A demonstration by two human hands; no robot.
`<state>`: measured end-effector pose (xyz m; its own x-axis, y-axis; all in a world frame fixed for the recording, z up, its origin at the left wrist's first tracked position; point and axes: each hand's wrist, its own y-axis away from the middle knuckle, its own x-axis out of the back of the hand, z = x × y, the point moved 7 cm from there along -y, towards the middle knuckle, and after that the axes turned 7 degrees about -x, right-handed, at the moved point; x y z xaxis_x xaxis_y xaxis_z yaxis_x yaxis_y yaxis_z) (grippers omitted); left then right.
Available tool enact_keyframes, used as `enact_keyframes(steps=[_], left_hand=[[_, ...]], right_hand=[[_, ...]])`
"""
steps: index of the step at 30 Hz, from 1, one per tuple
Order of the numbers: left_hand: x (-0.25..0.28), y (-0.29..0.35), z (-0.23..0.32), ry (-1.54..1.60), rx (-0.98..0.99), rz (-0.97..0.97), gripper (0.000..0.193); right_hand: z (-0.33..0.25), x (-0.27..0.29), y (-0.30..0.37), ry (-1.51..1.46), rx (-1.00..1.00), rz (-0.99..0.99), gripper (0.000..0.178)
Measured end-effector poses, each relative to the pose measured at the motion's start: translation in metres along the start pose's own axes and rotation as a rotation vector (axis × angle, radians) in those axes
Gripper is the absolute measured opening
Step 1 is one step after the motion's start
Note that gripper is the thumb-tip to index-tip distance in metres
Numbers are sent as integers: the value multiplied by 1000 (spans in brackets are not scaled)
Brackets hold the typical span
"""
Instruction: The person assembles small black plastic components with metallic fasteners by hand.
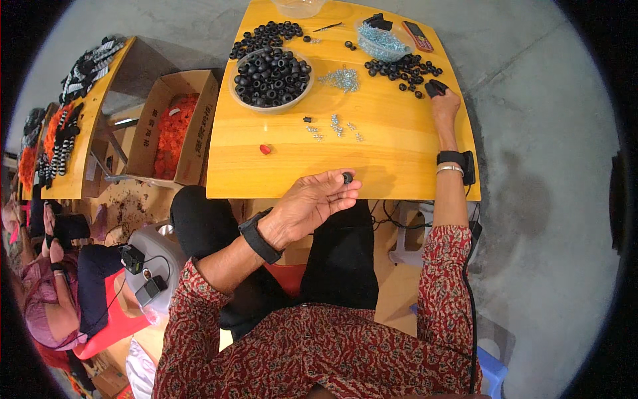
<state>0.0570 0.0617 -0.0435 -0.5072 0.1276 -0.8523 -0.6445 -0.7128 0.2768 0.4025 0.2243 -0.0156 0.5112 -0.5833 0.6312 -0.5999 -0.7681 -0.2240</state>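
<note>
Between the thumb and fingers of my left hand (318,203), just over the table's near edge, is a small round black cap (347,177). My right hand (445,106) is at the right side of the table, closed around a dark black object (435,88) whose kind I cannot make out. Loose black caps (407,70) lie scattered beside it. A clear bowl (247,98) heaped with similar black hollow caps stands at the left. Small silvery parts lie in a pile (342,79) at mid-table, with little groups (337,125) of them nearer me.
A clear tub (362,50) of bluish-silver parts stands beside a red-and-black phone (417,35). A small red piece (265,149) lies on the yellow table (392,156). Left of it are a cardboard box (203,126) with orange material and a seated person (63,299).
</note>
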Motion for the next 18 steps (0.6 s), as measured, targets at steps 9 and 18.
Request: enact_keyframes(steps=[9,18], left_hand=[[-3,4,7,16,-15,-9,31],[0,-3,18,37,-98,-14,26]], right_hand=[[-45,33,95,-966,-47,-196,21],[-96,8,224,-1098,44,-466,23]])
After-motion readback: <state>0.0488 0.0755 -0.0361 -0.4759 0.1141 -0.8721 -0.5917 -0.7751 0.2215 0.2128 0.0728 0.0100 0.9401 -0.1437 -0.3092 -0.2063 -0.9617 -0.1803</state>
